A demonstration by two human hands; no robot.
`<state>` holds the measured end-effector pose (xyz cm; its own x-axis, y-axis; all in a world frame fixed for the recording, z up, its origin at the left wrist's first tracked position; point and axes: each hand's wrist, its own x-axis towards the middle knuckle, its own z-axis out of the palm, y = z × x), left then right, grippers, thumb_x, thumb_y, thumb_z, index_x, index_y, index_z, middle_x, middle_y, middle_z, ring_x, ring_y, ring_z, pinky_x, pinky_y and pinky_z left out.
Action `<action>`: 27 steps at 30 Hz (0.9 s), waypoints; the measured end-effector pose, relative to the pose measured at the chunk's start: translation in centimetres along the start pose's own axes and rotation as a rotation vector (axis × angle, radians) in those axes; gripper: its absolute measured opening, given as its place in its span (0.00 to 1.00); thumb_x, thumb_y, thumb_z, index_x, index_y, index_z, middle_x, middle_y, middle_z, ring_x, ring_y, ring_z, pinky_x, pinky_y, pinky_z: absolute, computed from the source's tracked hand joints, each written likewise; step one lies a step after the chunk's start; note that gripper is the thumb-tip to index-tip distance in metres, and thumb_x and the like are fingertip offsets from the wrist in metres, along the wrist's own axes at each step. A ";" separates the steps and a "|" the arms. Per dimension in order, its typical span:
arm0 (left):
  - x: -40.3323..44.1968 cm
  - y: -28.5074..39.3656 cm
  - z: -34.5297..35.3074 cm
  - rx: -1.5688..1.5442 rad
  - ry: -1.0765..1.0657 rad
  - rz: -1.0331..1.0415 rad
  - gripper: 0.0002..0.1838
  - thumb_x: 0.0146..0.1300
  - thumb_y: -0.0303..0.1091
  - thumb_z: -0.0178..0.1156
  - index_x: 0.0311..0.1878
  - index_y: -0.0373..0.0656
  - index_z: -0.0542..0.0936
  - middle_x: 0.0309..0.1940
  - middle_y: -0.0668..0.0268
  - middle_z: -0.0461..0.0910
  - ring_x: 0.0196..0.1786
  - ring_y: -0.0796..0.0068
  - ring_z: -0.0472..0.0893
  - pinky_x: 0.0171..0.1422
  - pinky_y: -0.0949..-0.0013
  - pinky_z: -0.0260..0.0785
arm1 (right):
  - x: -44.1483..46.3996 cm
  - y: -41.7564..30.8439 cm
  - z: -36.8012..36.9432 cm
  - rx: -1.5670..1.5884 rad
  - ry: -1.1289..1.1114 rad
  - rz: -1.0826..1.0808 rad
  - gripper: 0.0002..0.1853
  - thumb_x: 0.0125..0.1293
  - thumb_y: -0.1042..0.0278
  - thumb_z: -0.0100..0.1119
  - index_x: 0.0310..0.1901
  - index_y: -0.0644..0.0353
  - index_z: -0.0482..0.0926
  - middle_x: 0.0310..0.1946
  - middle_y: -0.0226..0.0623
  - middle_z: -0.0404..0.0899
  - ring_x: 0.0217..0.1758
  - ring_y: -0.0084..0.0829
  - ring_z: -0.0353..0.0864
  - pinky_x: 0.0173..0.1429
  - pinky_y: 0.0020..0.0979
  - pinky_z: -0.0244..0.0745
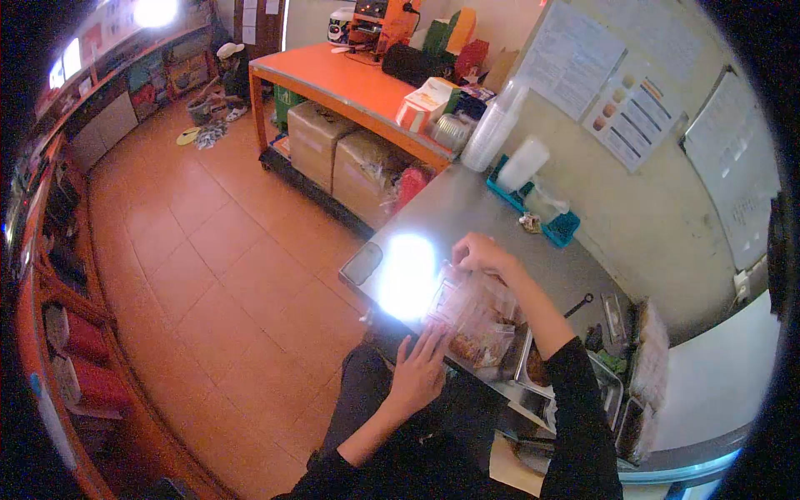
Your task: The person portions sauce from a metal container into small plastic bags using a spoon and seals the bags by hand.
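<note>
A clear plastic bag with reddish-brown food in it lies on the steel counter. At the bag's far edge, my right hand is closed with its fingers curled on the plastic. My left hand rests at the near edge of the bag, fingers stretched out and slightly apart. Just left of the bag is a very bright white glow that hides what is under it. A flat grey object sits at the counter's corner.
Metal trays and a dark-handled utensil are to the right. Stacked clear cups and teal baskets line the wall. Behind is an orange table over cardboard boxes. A person crouches far back.
</note>
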<state>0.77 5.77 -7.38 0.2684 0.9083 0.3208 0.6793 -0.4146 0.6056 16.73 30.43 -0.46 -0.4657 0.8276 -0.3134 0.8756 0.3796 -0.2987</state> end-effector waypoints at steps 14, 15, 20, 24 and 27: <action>-0.1 0.0 -0.2 0.008 -0.049 -0.023 0.38 0.53 0.30 0.55 0.71 0.49 0.56 0.71 0.66 0.53 0.74 0.68 0.52 0.71 0.48 0.42 | -0.1 -0.6 0.1 -0.023 0.008 0.053 0.14 0.34 0.61 0.66 0.29 0.45 0.86 0.30 0.32 0.84 0.35 0.34 0.83 0.45 0.36 0.75; -0.1 0.0 -0.2 0.007 -0.050 -0.022 0.38 0.53 0.30 0.55 0.71 0.49 0.56 0.71 0.66 0.53 0.74 0.68 0.52 0.71 0.48 0.42 | 0.0 -0.4 0.2 -0.023 0.008 0.054 0.14 0.34 0.61 0.66 0.29 0.45 0.86 0.30 0.32 0.84 0.35 0.34 0.83 0.45 0.36 0.75; -0.2 -0.1 0.1 0.029 -0.022 -0.006 0.39 0.53 0.30 0.55 0.71 0.49 0.56 0.72 0.66 0.53 0.73 0.68 0.53 0.71 0.48 0.42 | -0.2 0.0 0.1 -0.001 0.026 0.030 0.13 0.36 0.61 0.65 0.29 0.45 0.85 0.30 0.32 0.84 0.36 0.35 0.82 0.45 0.36 0.75; -0.2 -0.3 0.2 0.051 -0.033 -0.007 0.39 0.52 0.30 0.56 0.70 0.48 0.56 0.71 0.66 0.53 0.73 0.68 0.53 0.71 0.48 0.42 | 0.4 0.9 0.6 0.057 0.071 -0.017 0.11 0.37 0.63 0.65 0.29 0.46 0.85 0.29 0.33 0.84 0.35 0.35 0.82 0.44 0.35 0.76; -0.2 -0.4 0.5 -0.003 -0.016 -0.007 0.39 0.52 0.30 0.55 0.71 0.49 0.56 0.72 0.65 0.53 0.74 0.64 0.53 0.71 0.46 0.41 | 0.5 1.3 0.9 0.073 0.158 -0.062 0.10 0.38 0.66 0.64 0.28 0.50 0.84 0.27 0.36 0.83 0.33 0.35 0.82 0.41 0.35 0.76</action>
<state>0.78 5.74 -8.07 0.2744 0.9120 0.3050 0.6789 -0.4084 0.6102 17.53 30.97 -1.83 -0.4877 0.8603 -0.1486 0.8314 0.4057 -0.3798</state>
